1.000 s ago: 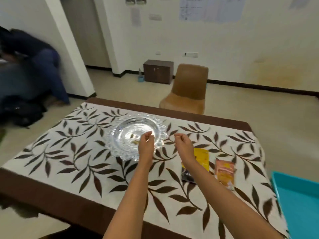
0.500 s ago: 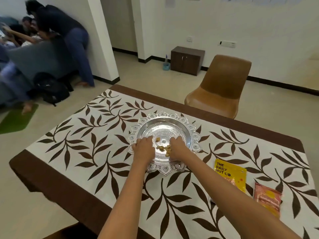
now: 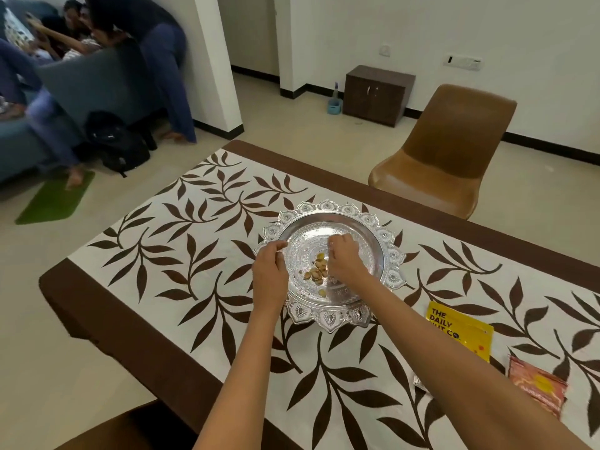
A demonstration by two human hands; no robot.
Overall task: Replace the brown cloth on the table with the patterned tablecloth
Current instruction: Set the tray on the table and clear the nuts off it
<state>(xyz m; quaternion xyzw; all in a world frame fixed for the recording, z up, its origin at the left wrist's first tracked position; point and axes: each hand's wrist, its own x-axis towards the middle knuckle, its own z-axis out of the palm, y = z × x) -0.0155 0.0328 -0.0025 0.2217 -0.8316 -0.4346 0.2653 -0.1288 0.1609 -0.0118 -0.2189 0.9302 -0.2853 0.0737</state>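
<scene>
A white tablecloth (image 3: 181, 254) patterned with brown leaves covers the table, with a brown band (image 3: 107, 323) along its edges. A silver plate (image 3: 328, 319) with a scalloped rim sits on it and holds a few nuts (image 3: 316, 272). My left hand (image 3: 269, 274) rests at the plate's left rim with its fingers curled in. My right hand (image 3: 345, 258) hangs over the plate's middle, fingertips bunched and pointing down beside the nuts. Whether those fingertips hold anything is hidden. No separate brown cloth is in view.
A yellow snack packet (image 3: 461, 332) and an orange packet (image 3: 535, 391) lie on the cloth at the right. A brown chair (image 3: 444, 151) stands at the table's far side, another brown seat (image 3: 130, 427) at the near edge. Several people (image 3: 97, 60) sit far left by a backpack (image 3: 117, 141).
Both hands have dropped from a raised pinch in front of the plate onto it. The view has swung left and down, so the plate sits nearer the middle.
</scene>
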